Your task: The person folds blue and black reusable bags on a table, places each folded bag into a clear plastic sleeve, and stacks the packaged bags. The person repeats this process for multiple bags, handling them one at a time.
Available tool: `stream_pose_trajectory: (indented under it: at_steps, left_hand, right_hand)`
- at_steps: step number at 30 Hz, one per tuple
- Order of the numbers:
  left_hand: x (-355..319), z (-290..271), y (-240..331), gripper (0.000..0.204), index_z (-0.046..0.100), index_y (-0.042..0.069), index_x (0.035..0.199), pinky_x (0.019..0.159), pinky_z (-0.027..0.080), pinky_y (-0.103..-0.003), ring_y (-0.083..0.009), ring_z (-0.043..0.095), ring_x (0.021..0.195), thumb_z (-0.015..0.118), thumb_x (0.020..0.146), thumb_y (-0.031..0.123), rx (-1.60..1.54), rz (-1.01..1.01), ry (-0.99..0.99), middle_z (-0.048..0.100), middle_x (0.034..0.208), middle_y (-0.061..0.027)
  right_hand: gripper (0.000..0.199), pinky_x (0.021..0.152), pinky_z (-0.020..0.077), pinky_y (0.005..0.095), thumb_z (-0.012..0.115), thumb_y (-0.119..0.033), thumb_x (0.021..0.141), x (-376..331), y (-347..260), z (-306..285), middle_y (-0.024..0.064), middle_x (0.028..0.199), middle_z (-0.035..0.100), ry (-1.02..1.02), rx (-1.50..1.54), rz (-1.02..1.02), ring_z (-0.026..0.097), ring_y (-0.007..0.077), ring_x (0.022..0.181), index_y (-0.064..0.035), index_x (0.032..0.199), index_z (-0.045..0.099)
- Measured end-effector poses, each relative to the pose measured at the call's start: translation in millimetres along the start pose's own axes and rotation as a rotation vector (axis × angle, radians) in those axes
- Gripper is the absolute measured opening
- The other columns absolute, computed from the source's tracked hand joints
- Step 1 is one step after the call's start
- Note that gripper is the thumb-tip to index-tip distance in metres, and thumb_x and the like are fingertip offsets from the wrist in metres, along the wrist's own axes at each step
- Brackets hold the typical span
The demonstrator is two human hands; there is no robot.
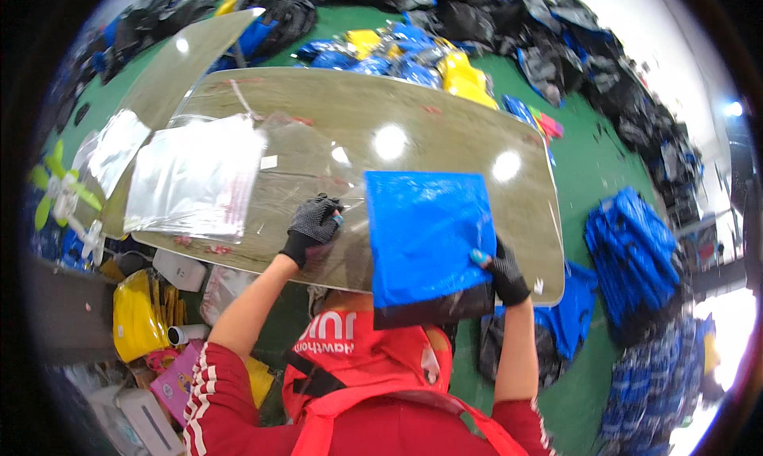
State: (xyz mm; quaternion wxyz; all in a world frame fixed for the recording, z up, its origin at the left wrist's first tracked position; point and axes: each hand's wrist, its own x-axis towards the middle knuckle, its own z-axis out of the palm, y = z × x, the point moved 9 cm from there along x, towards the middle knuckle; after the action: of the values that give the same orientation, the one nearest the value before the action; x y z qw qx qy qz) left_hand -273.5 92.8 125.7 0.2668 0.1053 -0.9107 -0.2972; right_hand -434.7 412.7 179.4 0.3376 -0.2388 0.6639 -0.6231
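Overhanging the counter (457, 138), the blue bag (429, 237) runs lengthwise near to far, its black end (433, 307) nearest; right hand (507, 275) clamps its right edge; left hand (315, 221) sits apart, grip unclear.

Far side of counter (342, 98): open passage beyond blue-and-black piece (429, 233), only flat red scrap (431, 108) there. Right strip, between piece and counter edge, mostly free; right hand (502, 269) blocks near end. Middle: clear film (298, 142) and left hand (315, 219) in way. Left: clear plastic stack (195, 178) covers much of surface; green-bladed fan (60, 187) beyond corner.
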Motion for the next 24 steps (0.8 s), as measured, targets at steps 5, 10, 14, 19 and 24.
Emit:
stream_pose_trajectory:
  at_steps: [5, 10, 14, 19, 24]
  left_hand:
    - [-11, 25, 31, 0.011, 0.059, 0.004, 0.088, 0.084, 0.044, -0.038, -0.0275, 0.059, 0.091, 0.064, 0.081, 0.011, -0.356, -0.299, -0.005, 0.064, 0.094, -0.0127]
    - [0, 4, 100, 0.009, 0.059, 0.006, 0.085, 0.095, 0.041, -0.041, -0.0337, 0.056, 0.103, 0.064, 0.078, 0.007, -0.292, 0.122, -0.269, 0.065, 0.104, -0.0109]
    - [-10, -17, 139, 0.013, 0.056, 0.008, 0.079, 0.101, 0.038, -0.047, -0.0328, 0.056, 0.109, 0.066, 0.074, 0.002, -0.275, 0.349, -0.341, 0.064, 0.106, -0.0099]
    - [-28, -25, 147, 0.015, 0.057, 0.007, 0.082, 0.108, 0.031, -0.051, -0.0333, 0.05, 0.119, 0.069, 0.074, 0.009, -0.088, 0.378, -0.311, 0.062, 0.113, -0.012]
    - [-42, -50, 73, 0.045, 0.049, 0.004, 0.125, 0.111, 0.025, -0.042, -0.032, 0.037, 0.131, 0.062, 0.086, 0.019, -0.259, -0.178, 0.087, 0.044, 0.138, -0.0177]
  right_hand:
    - [0.062, 0.089, 0.048, 0.0329, 0.077, -0.022, 0.074, -20, -13, 5, 0.0126, 0.114, 0.062, -0.062, -0.105, 0.264, 0.059, 0.019, 0.1, 0.0026, 0.126, 0.053]
    - [0.075, 0.094, 0.0448, 0.0361, 0.074, -0.039, 0.078, -60, 33, 63, 0.0194, 0.117, 0.06, 0.147, -0.398, 0.344, 0.058, 0.0262, 0.106, 0.0045, 0.131, 0.045]
    - [0.047, 0.084, 0.0467, 0.0326, 0.066, -0.038, 0.086, -52, 82, 73, 0.0124, 0.101, 0.063, 0.081, -0.535, 0.422, 0.057, 0.0187, 0.094, 0.0007, 0.111, 0.054]
    - [0.035, 0.067, 0.0474, 0.0311, 0.064, -0.034, 0.088, -2, 73, 79, 0.0025, 0.077, 0.058, -0.188, 0.027, 0.145, 0.054, 0.0146, 0.072, -0.0004, 0.084, 0.056]
    - [0.038, 0.057, 0.0432, 0.0288, 0.068, -0.035, 0.085, -26, 75, 72, 0.005, 0.066, 0.053, 0.262, -0.436, 0.085, 0.047, 0.0097, 0.064, 0.0, 0.079, 0.054]
